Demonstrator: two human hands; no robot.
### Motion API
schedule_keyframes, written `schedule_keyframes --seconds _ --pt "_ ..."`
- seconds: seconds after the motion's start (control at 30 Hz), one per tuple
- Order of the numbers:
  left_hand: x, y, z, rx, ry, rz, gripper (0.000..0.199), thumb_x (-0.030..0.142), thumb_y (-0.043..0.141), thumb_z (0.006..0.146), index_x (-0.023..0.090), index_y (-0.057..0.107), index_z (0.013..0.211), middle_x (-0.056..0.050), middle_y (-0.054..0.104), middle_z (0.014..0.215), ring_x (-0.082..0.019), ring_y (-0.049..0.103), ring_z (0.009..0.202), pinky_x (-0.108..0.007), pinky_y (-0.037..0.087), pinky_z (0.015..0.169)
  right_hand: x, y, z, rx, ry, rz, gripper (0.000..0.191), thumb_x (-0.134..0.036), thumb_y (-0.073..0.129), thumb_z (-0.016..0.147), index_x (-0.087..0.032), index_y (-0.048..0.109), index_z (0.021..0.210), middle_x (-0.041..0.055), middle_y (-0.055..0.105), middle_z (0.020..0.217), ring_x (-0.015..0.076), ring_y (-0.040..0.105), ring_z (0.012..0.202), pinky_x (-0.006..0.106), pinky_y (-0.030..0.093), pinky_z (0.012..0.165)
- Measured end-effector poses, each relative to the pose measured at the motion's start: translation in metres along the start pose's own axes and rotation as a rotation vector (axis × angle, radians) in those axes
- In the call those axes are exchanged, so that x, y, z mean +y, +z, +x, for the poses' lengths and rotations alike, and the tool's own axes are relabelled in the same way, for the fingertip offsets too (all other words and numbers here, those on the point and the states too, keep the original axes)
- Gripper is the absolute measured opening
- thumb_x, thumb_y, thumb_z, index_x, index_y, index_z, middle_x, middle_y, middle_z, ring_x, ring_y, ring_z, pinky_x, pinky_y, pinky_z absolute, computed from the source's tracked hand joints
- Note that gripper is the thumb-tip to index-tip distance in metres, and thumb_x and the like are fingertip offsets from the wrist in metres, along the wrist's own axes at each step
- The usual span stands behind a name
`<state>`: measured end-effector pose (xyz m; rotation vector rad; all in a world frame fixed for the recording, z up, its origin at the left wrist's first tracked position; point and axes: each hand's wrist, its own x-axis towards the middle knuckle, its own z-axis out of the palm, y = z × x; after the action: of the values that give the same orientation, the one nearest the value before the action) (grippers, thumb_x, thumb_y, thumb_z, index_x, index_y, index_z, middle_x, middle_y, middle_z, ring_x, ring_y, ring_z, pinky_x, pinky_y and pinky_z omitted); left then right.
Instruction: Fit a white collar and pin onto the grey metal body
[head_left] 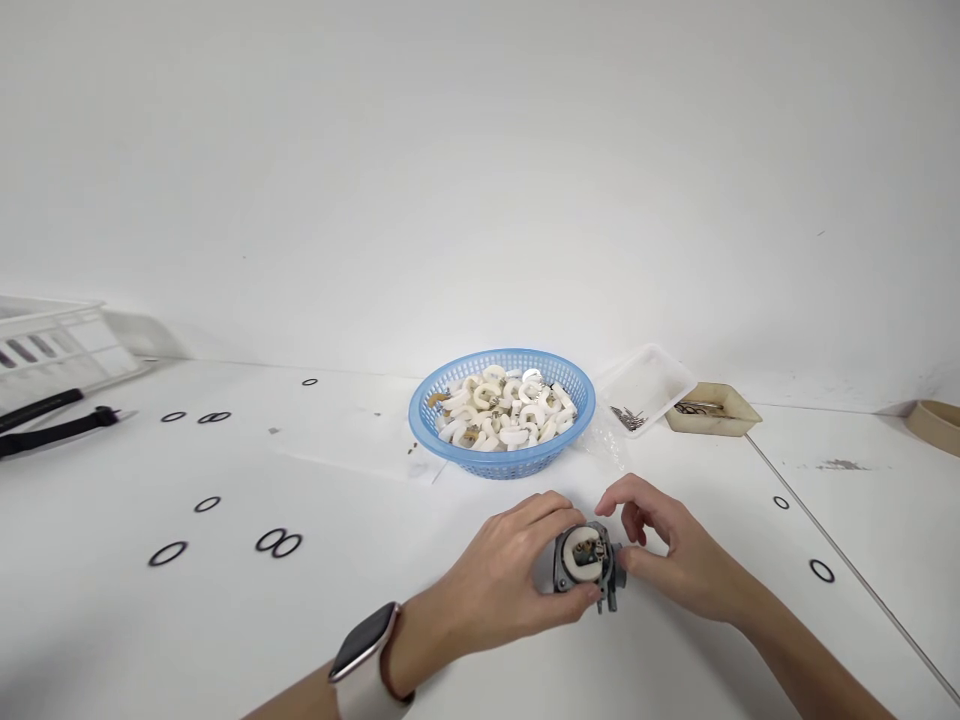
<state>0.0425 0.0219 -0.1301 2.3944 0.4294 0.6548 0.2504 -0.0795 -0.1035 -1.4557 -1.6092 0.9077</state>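
A small grey metal part (609,580) with a white C-shaped piece (571,556) in its round opening is low in the view, right of centre. My left hand (510,570), with a watch on its wrist, grips the metal part from the left, fingers behind it and thumb in front. My right hand (671,550) is at the part's right side, its thumb by the edge and its index finger raised and apart; nothing shows between them. Behind both hands stands a blue basket (504,461) full of white C-shaped pieces (514,437).
A clear tray (664,372) with thin metal pins and a yellowish tray (709,425) stand right of the basket. Black rings (167,553) lie scattered on the white table (360,520). At the left are a white crate (60,350) and black straps (60,434); a tan ring-shaped object (934,425) is far right.
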Motion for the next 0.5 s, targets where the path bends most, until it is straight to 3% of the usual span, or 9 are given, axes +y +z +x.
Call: schedule_keyframes --seconds 0.17,0.5 --pt "-0.0004 0.0001 -0.0010 0.011 0.015 0.020 0.029 0.026 0.076 0.080 0.025 0.064 0.106 0.000 0.066 0.104 -0.021 0.064 0.093 -0.031 0.050 0.076 0.0015 0.0003 0.0007 -0.030 0.009 0.012 0.031 -0.016 0.056 0.077 -0.027 0.066 0.104 0.0012 0.061 0.097 0.0180 0.049 0.079 0.033 0.043 0.076" --pt "-0.0062 0.0046 -0.0036 0.152 0.126 -0.026 0.018 0.031 0.066 0.091 0.024 0.067 0.108 -0.004 0.066 0.107 -0.019 0.066 0.091 -0.031 0.055 0.080 0.0024 0.0031 -0.0004 -0.046 0.009 0.017 0.030 -0.015 0.056 0.078 -0.029 0.066 0.103 0.0009 0.062 0.103 0.0178 0.049 0.081 0.033 0.043 0.078"
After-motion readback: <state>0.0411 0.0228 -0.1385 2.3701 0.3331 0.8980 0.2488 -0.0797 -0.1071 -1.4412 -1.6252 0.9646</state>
